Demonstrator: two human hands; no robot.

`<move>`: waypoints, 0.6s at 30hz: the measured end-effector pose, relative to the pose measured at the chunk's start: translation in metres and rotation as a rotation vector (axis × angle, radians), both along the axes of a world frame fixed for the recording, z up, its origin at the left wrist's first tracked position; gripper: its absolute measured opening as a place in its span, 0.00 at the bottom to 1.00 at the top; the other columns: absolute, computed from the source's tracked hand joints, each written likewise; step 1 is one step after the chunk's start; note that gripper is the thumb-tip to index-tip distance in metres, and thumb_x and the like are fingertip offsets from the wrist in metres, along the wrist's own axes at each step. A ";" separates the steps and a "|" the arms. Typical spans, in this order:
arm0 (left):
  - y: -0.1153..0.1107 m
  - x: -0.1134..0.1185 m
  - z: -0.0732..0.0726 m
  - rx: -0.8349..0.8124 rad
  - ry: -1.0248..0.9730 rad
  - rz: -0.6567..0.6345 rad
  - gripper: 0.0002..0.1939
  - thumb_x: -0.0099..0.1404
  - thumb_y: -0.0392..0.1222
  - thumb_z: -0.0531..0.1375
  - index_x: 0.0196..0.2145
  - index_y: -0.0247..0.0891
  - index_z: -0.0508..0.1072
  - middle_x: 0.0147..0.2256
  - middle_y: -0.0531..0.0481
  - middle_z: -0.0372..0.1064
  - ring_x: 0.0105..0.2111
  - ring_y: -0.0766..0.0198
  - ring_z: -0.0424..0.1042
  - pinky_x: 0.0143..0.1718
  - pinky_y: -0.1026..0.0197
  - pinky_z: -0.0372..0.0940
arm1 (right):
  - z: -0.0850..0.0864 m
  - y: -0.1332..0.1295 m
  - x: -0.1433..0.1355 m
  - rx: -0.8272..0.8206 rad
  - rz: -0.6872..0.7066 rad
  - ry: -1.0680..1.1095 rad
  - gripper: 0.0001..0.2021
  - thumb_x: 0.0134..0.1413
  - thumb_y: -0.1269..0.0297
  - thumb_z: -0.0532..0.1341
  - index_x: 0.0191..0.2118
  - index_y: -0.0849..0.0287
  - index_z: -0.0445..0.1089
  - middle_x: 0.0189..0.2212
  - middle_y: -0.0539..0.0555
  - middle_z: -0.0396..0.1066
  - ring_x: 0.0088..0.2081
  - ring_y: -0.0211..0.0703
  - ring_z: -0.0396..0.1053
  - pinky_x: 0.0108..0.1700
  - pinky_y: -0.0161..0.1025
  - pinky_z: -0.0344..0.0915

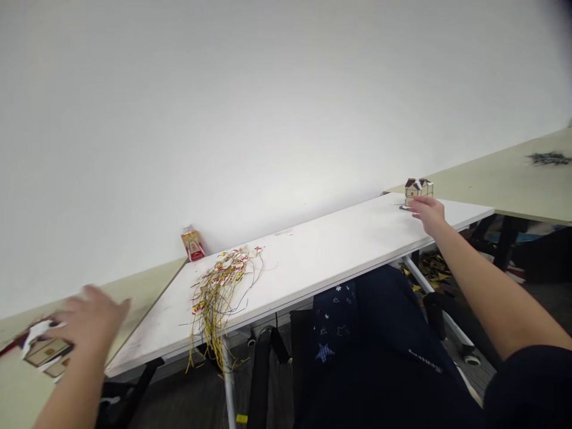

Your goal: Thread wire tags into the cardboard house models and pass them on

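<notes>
My left hand, smeared by motion, has its fingers spread over the table at the left. Just beside and partly behind it is a small model house with a white, snowy-looking roof. My right hand reaches to the far right end of the white table, its fingers closed at the lower part of another small model house. This one is cream with a dark red and white roof, and it looks upright. A thin dark piece shows beside the right fingertips; its kind is unclear.
Strings with small red-and-white tags lie bunched on the white table, yellow ends hanging over its front edge. Near the wall stands a red-and-gold packet. A dark tangled bundle lies on the right-hand table. Yellow scraps sit underneath.
</notes>
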State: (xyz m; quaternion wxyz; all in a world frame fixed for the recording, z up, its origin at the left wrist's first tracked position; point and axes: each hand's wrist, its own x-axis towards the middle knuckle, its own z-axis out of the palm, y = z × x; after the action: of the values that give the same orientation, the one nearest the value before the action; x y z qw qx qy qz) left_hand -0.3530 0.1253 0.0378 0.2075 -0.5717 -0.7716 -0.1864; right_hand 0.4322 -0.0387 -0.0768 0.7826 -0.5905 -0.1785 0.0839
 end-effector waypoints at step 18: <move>0.061 0.203 -0.042 -0.178 0.197 -0.501 0.26 0.71 0.52 0.44 0.43 0.34 0.77 0.47 0.33 0.71 0.50 0.43 0.70 0.53 0.40 0.60 | -0.007 -0.005 -0.003 -0.067 0.032 -0.067 0.19 0.34 0.70 0.72 0.38 0.60 0.71 0.41 0.54 0.68 0.37 0.40 0.67 0.26 0.32 0.72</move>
State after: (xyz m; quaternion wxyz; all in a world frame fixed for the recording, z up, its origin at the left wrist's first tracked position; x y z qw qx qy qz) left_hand -0.1503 0.1866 -0.0042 0.1781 -0.7760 -0.5955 -0.1071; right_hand 0.4293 -0.0440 -0.0836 0.7546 -0.6157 -0.2113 0.0826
